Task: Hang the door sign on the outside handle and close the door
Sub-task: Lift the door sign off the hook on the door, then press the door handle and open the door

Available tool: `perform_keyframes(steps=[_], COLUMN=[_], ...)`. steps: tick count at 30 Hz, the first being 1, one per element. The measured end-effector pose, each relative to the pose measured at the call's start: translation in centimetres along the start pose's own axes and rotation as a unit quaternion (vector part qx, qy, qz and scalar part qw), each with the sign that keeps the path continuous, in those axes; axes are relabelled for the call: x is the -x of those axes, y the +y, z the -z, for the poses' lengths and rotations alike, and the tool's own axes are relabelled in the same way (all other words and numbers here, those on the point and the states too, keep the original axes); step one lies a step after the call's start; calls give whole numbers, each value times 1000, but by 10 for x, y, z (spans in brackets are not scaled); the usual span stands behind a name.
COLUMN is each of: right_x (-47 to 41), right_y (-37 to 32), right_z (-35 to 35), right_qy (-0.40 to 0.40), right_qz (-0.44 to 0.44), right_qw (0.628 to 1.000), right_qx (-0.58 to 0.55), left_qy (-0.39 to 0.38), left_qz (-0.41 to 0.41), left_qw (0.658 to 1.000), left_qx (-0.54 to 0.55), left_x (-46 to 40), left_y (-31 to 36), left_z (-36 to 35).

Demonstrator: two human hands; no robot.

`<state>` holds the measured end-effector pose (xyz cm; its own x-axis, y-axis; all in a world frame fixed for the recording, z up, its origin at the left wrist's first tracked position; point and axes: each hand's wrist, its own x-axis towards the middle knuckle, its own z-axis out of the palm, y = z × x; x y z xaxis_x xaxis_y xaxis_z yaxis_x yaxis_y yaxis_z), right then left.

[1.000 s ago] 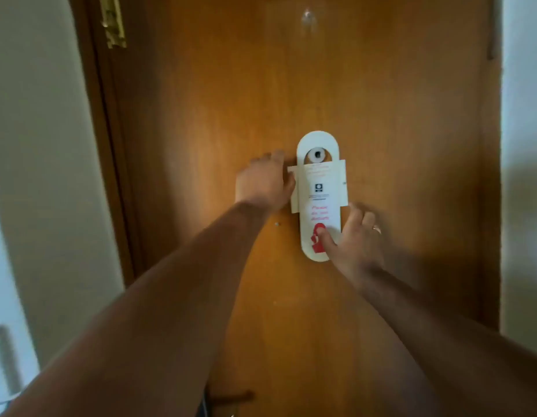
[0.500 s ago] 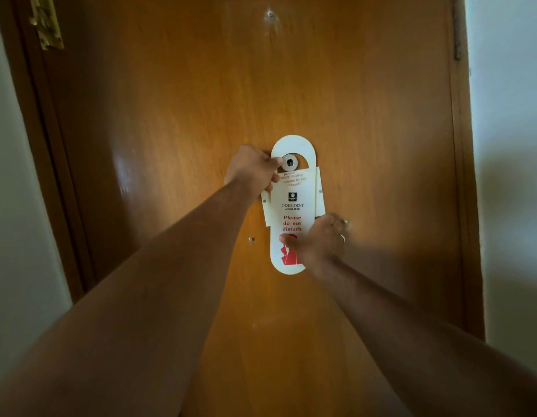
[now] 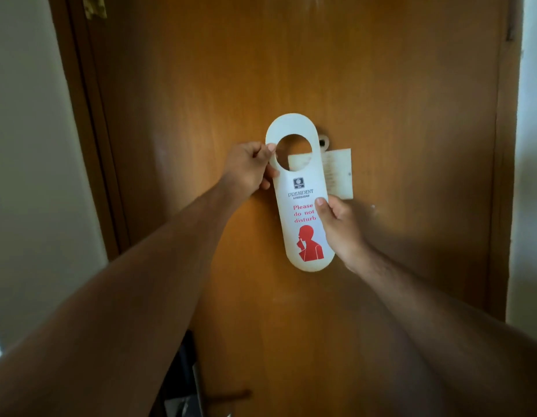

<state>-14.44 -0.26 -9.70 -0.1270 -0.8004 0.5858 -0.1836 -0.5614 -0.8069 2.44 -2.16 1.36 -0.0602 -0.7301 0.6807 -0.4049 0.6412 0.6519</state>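
sign (image 3: 300,203) gripped both edges, seemingly off door (image 3: 411,115).

Both hands hold a white door sign (image 3: 302,206) in front of a brown wooden door (image 3: 396,100): the left hand (image 3: 247,170) pinches its ring, the right hand (image 3: 336,224) its edge. A small knob (image 3: 323,142) and a paper notice (image 3: 336,173) show behind it.

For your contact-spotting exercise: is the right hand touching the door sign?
Touching. The head view shows the right hand pinching the door sign at its right edge, thumb on its face.

Hotel room – wooden door (image 3: 381,85), do-not-disturb sign (image 3: 303,212)
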Motion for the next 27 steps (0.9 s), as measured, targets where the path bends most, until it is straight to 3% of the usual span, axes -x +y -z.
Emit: perform_keyframes(steps=[8, 13, 16, 21, 27], right_x=[77, 117, 137, 155, 166], right_y=[77, 98, 106, 108, 111], right_z=[-51, -78, -94, -117, -128], right_qy=[-63, -86, -100, -108, -93], right_qz=[-89, -115, -124, -143, -147], right_qw=[993, 989, 987, 984, 985], right_qx=[-44, -38, -29, -19, 20], left_qy=[81, 4, -93, -221, -222], left_qz=[78, 194, 241, 134, 96], left_qw=[989, 963, 928, 884, 858], left_qx=[-95, -188, -269, -390, -453], left_x=[143, 271, 327, 342, 349], left_y=[-138, -232, -261, -280, -308], left_z=[26, 28, 13, 4, -15])
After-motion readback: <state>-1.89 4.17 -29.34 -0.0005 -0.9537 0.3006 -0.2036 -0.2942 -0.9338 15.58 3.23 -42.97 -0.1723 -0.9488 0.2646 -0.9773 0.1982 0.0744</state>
